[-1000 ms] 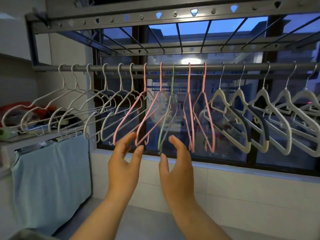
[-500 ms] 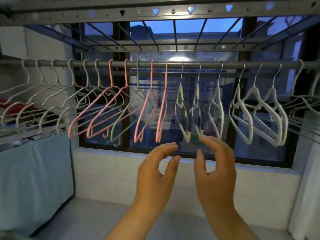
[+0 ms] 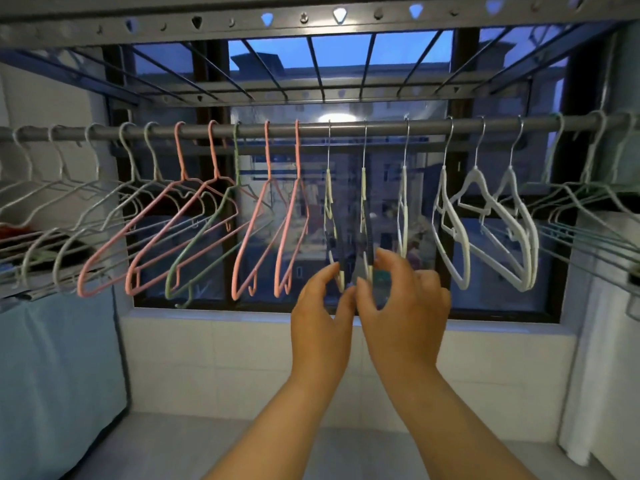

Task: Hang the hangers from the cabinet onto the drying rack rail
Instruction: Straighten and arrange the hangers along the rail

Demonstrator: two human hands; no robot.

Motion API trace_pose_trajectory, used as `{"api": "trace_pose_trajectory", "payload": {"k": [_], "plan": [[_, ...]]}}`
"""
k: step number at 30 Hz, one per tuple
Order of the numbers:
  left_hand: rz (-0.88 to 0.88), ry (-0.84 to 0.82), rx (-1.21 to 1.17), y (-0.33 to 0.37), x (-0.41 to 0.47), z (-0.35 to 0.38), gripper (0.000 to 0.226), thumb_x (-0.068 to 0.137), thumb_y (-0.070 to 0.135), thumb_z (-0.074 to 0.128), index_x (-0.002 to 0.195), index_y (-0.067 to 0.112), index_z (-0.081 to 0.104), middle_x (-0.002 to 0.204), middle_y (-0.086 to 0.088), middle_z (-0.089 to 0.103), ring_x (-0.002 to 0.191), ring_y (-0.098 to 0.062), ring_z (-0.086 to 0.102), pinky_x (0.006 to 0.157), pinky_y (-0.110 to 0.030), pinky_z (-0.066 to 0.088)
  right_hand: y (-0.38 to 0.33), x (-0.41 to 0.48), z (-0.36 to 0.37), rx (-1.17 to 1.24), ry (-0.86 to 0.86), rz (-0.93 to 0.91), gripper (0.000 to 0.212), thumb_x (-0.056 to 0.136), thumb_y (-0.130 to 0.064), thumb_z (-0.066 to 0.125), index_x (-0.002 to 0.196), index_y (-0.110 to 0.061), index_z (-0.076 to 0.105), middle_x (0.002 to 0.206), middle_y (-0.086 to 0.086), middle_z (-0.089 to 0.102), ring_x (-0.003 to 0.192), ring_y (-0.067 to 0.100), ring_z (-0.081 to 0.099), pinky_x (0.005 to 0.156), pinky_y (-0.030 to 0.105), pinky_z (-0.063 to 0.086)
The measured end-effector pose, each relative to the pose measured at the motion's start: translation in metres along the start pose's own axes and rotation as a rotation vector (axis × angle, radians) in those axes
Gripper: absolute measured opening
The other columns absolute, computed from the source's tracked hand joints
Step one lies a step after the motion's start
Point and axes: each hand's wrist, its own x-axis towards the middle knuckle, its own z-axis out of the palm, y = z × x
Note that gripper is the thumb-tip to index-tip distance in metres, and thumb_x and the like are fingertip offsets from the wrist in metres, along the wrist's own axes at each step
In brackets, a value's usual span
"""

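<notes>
The rail [image 3: 381, 125] already carries a full row, so hanging looks nearly done, with only spacing left: thin coated-wire pink hangers [image 3: 267, 154] to the left, thicker moulded cream hangers [image 3: 363, 185] on slim metal hooks in the middle. The left hand [image 3: 322, 327] and right hand [image 3: 405, 313] each set a narrow grip about a cream hanger's lower end; blur hides whether they pinch.

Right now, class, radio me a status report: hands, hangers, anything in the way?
Left hand pinches first cream hanger low; right hand pinches second cream hanger low. Both hooked on rail. Pink hangers close left, white hanger close right.
</notes>
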Motion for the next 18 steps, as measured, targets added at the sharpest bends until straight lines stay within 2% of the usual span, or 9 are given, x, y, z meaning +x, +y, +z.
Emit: {"api": "trace_pose_trajectory", "payload": {"k": [2,4,8,12,14,16,17,18], "plan": [[-0.014,-0.004,0.020,-0.001,0.002,0.002,0.031,0.088,0.014,0.057,0.119,0.016,0.056,0.108,0.006,0.057,0.103,-0.009,0.053,0.086,-0.017,0.041,0.002,0.003,0.004,-0.068,0.014,-0.018,0.034,0.062,-0.025,0.066,0.094,-0.014,0.070,0.067,-0.004,0.069,0.059,0.020,0.061,0.061,0.027,0.032],[-0.011,0.007,0.023,-0.004,0.003,0.001,0.028,0.089,0.014,0.056,0.117,0.014,0.058,0.105,0.007,0.060,0.100,-0.010,0.056,0.081,-0.010,0.042,0.004,0.004,0.007,-0.100,0.029,-0.028,0.033,0.061,-0.025,0.066,0.091,-0.013,0.071,0.060,-0.003,0.065,0.055,0.020,0.060,0.060,0.027,0.032],[-0.007,0.041,0.012,-0.008,0.004,-0.005,0.024,0.089,0.011,0.055,0.112,0.014,0.060,0.089,0.025,0.052,0.086,0.007,0.052,0.070,0.005,0.038,0.013,0.005,0.004,-0.087,0.042,-0.031,0.028,0.073,-0.026,0.056,0.091,-0.012,0.070,0.056,-0.001,0.061,0.053,0.020,0.057,0.060,0.028,0.032],[-0.033,0.037,0.012,-0.006,0.002,-0.006,0.029,0.088,0.011,0.055,0.117,0.014,0.058,0.092,0.023,0.053,0.085,0.006,0.052,0.070,0.005,0.038,0.022,0.005,-0.002,-0.069,0.023,-0.020,0.027,0.067,-0.021,0.063,0.091,-0.010,0.071,0.057,0.001,0.061,0.054,0.022,0.058,0.060,0.027,0.032],[-0.041,0.029,0.008,-0.004,-0.002,-0.006,0.035,0.088,0.012,0.056,0.123,0.015,0.054,0.109,0.011,0.058,0.095,-0.001,0.053,0.081,-0.003,0.041,0.022,0.004,-0.006,-0.072,0.025,-0.042,0.028,0.071,-0.025,0.059,0.092,-0.011,0.071,0.057,0.000,0.060,0.054,0.021,0.058,0.058,0.022,0.028],[-0.043,0.028,-0.007,-0.002,-0.009,-0.007,0.043,0.087,0.013,0.057,0.128,0.021,0.048,0.127,0.003,0.054,0.115,-0.010,0.050,0.099,-0.020,0.042,0.021,0.001,-0.008,-0.065,0.026,-0.064,0.037,0.074,-0.031,0.047,0.094,-0.012,0.071,0.059,-0.001,0.060,0.056,0.020,0.058,0.058,0.021,0.027],[-0.034,0.034,-0.012,-0.001,-0.013,-0.008,0.046,0.087,0.013,0.057,0.128,0.028,0.045,0.131,0.007,0.050,0.122,-0.010,0.047,0.105,-0.026,0.039,0.021,0.000,-0.009,-0.048,0.026,-0.074,0.039,0.074,-0.031,0.045,0.095,-0.012,0.071,0.061,-0.001,0.062,0.057,0.020,0.059,0.059,0.021,0.028],[-0.010,0.044,-0.013,0.000,-0.019,-0.009,0.048,0.086,0.013,0.057,0.123,0.039,0.041,0.132,0.016,0.046,0.126,-0.008,0.042,0.108,-0.026,0.036,0.021,0.000,-0.010,-0.025,0.033,-0.085,0.039,0.074,-0.031,0.045,0.097,-0.013,0.070,0.063,-0.001,0.063,0.060,0.020,0.059,0.060,0.018,0.026]]}}
